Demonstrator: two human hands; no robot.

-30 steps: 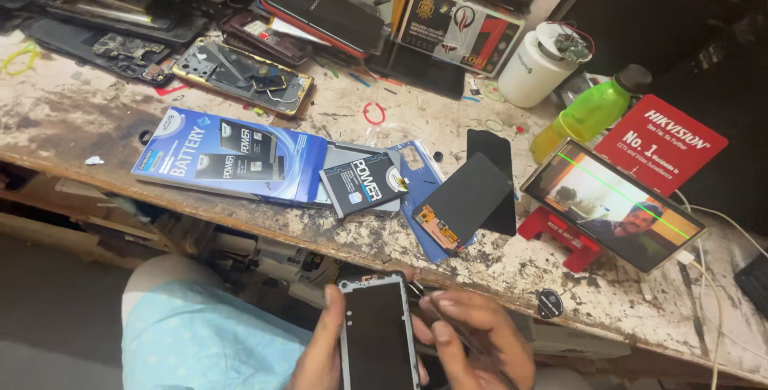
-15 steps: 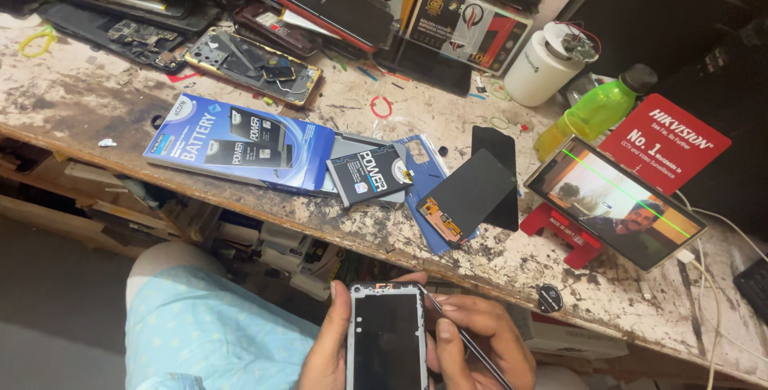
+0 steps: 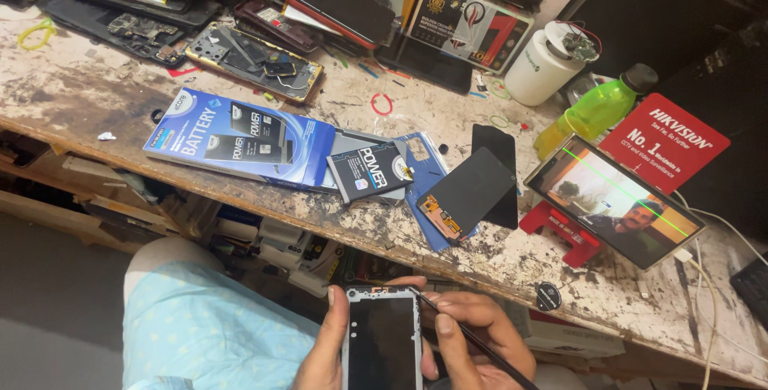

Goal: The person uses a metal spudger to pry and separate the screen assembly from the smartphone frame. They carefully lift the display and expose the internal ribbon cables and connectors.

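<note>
Two hands work below the near edge of the workbench (image 3: 96,94), over a lap clothed in pale blue fabric (image 3: 216,334). We hold a phone frame (image 3: 382,340) with a dark screen face up; the left hand (image 3: 330,350) cups its left side, thumb laid along the edge. The right hand (image 3: 472,334) is closed on a thin dark pry tool (image 3: 472,340), pinched between thumb and fingers, with the tip set at the frame's far right corner.

Compared with half a second ago, the tool has risen from a low angle near the right hand to that far corner, and the forefinger now curls over the frame's far edge. The phone itself sits much as it did, slightly more upright in our grasp. We judge from this that work has shifted to the upper edge of the assembly, probably to its seam.

On the bench, nothing has been touched:
- blue battery box (image 3: 240,138), left of centre;
- loose battery (image 3: 370,171), just right of it;
- detached black display panel (image 3: 468,194), further right;
- propped tablet (image 3: 616,202) on a red stand (image 3: 560,230), at the right;
- green bottle (image 3: 596,110) and white tub (image 3: 544,66), far right.
</note>
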